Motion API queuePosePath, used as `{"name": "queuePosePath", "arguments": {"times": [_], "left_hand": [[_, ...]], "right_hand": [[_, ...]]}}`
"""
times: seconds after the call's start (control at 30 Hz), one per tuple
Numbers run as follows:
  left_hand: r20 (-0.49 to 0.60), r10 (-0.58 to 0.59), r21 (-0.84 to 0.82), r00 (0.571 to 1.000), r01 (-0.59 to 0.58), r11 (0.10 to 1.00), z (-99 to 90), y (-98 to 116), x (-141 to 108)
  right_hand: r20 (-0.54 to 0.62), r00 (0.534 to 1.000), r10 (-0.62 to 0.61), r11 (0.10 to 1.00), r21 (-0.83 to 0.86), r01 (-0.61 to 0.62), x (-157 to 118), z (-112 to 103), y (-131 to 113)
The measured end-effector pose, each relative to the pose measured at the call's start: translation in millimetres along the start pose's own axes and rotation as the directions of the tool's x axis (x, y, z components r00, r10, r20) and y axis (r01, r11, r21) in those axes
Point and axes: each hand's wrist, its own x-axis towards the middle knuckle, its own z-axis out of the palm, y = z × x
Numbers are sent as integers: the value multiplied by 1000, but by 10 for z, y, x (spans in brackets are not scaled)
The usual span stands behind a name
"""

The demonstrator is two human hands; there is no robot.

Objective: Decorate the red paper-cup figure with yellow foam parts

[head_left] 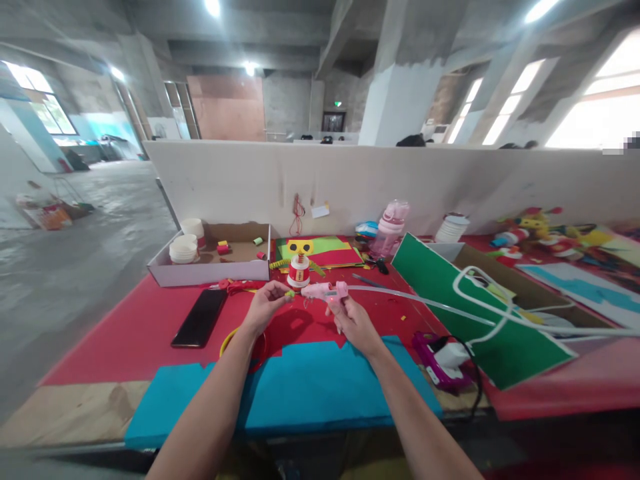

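My left hand [266, 307] pinches a small yellow-green piece [289, 294] at its fingertips. My right hand [353, 323] is wrapped round a pink glue gun [325, 291], whose nozzle points left, close to the green piece. A long clear glue stick [425, 301] sticks out of the gun's back to the right. Just behind the nozzle stands a red and white paper-cup figure [299, 272] with yellow-green spiral arms on both sides. A yellow piece with two black round eyes [301, 247] lies behind the figure on coloured sheets [340, 257].
A black phone [200, 319] and an open box [210, 272] with cups are at left. Blue sheets [320, 387] lie along the front edge. At right are a purple power strip [443, 367], a green board [470, 313], a white cable and a pink bottle [389, 230].
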Motion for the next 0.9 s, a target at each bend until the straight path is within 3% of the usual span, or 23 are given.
{"name": "queuePosePath", "arguments": {"times": [0.9], "left_hand": [[3,12,34,1000,-12,999,4,20,-5]], "right_hand": [[35,999,3,997,-77,0,-2,16,-52]]}}
